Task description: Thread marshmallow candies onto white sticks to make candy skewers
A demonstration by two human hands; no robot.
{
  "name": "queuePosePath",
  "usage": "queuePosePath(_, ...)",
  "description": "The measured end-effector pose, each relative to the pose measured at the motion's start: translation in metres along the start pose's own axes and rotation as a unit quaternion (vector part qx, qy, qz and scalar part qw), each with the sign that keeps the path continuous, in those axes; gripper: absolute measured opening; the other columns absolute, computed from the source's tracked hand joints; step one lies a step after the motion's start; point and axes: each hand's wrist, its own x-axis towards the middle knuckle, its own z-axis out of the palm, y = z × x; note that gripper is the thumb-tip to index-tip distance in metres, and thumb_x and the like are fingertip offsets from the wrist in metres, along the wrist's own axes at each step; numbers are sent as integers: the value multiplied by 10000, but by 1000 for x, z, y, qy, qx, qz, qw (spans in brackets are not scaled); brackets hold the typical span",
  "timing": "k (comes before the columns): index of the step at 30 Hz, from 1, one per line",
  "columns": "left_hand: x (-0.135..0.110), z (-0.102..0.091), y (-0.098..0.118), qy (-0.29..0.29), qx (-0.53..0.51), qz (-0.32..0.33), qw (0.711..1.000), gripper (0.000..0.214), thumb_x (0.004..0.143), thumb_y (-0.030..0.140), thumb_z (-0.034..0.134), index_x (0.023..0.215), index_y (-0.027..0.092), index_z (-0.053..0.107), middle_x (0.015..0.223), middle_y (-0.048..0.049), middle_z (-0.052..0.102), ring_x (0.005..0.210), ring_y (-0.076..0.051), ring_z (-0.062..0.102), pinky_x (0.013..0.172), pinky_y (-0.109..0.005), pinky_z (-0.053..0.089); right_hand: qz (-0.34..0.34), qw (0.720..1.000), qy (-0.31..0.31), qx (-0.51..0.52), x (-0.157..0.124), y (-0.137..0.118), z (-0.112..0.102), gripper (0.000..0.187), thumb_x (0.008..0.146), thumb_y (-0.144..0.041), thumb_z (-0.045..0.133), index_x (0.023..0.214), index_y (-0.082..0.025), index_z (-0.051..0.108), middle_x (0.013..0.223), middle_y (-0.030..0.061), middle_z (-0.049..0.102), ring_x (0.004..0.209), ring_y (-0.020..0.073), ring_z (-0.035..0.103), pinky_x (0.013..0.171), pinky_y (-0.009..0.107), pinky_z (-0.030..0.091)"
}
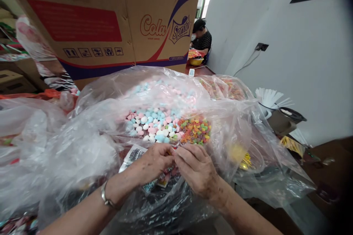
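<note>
My left hand (154,161), with a silver bangle at the wrist, and my right hand (195,170) meet at the fingertips in the middle. Both are closed in a pinch, and what lies between the fingers is too hidden to name. Just beyond them is a heap of pink, white and blue egg-shaped candies (157,123). To its right lie orange, yellow and green ring gummies (194,128). A white printed packet (134,156) shows behind my left hand. Under the hands are small colourful packed pieces (165,180), partly covered.
Clear plastic sheeting (91,150) spreads around the candies. A large carton (110,25) stands behind. At right are yellow twist ties (246,161), a dark pitcher (286,121) and white sticks (268,97). A person (202,38) sits farther back; another person's patterned sleeve (30,40) shows at left.
</note>
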Motion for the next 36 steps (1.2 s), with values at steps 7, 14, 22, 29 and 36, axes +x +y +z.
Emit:
queuePosePath(7,8,-6,5,-139,36,-72,987,139,621,97,597,599,192,696,512,24,647,381,-113,507,388,-211,386,-70,980,-138,123,4,22,-10,284,1002,-152,396,845,-154,633,1011,99,678,785,165,543,697,309,448)
queuePosePath(14,7,-7,16,-194,92,-112,970,152,583,100,616,578,210,720,469,41,630,343,-118,490,343,-202,342,-125,956,-226,140,19,19,-29,238,994,-132,429,855,-154,620,859,45,648,795,172,516,696,311,417)
queuePosePath(22,4,-3,21,-148,171,-73,971,137,580,116,538,577,207,641,452,32,597,367,-152,509,382,-235,371,-27,969,-239,57,8,3,-25,132,928,-92,504,869,-165,597,864,62,628,773,194,499,681,336,401)
queuePosePath(29,11,16,2,112,285,153,939,159,728,72,529,696,214,594,701,-60,627,705,-255,572,744,-402,460,100,983,-136,-78,2,0,6,218,862,-16,427,808,-171,570,714,66,581,640,205,487,583,329,367)
queuePosePath(36,-3,35,-8,240,221,344,880,138,845,262,644,969,201,644,1006,-120,663,978,-300,570,943,-448,413,323,943,46,59,29,29,4,197,906,-145,430,747,-207,529,652,-4,562,624,136,522,605,243,402)
